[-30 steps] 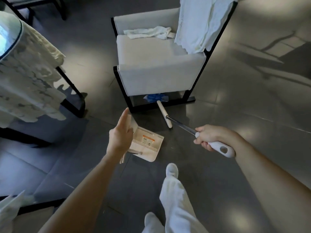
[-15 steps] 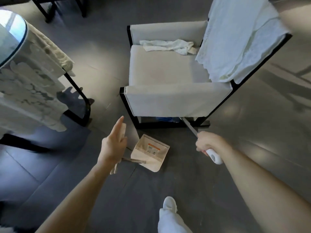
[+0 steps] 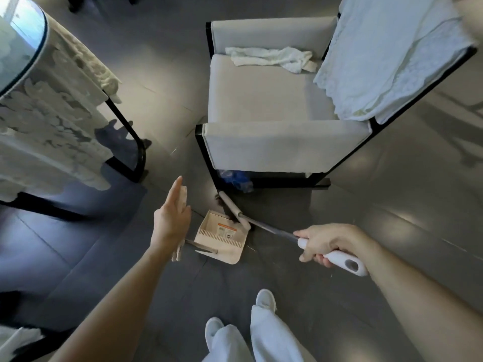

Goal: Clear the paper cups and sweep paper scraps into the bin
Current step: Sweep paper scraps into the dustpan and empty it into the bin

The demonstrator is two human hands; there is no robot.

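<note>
1. As the head view looks down on the grey tiled floor [image 3: 392, 231], the left hand [image 3: 170, 226] holds the beige dustpan [image 3: 222, 240] by its upright handle. The handle shows above and below the palm.
2. That hand's grip is wrapped round the handle with the forefinger stretched straight. The other fingers are hidden behind the back of the hand.
3. The dustpan stands on the floor just in front of the pale armchair [image 3: 261, 142].
4. The right hand [image 3: 329, 244] has its grip curled tight round the white handle end of the broom [image 3: 271, 229].
5. The broom's metal shaft slants down to a white head bar, whose near end lies at the dustpan's right corner. Whether the two touch cannot be told.
6. A blue crumpled thing [image 3: 235, 178] sits under the chair's front edge, half hidden by the black frame. It may be bristles or litter; that cannot be told.
7. A dark smudge beside the head bar is too blurred to identify.
8. A white cloth [image 3: 271, 57] lies on the seat, and a lace cloth [image 3: 386, 56] drapes over the chair's right side, cut off by the top edge.
9. At the left, a glass tabletop [image 3: 18, 35] under a lace tablecloth [image 3: 52, 113] runs out of the picture.
10. At the bottom are white trouser legs and two white shoes [image 3: 265, 300].
</note>
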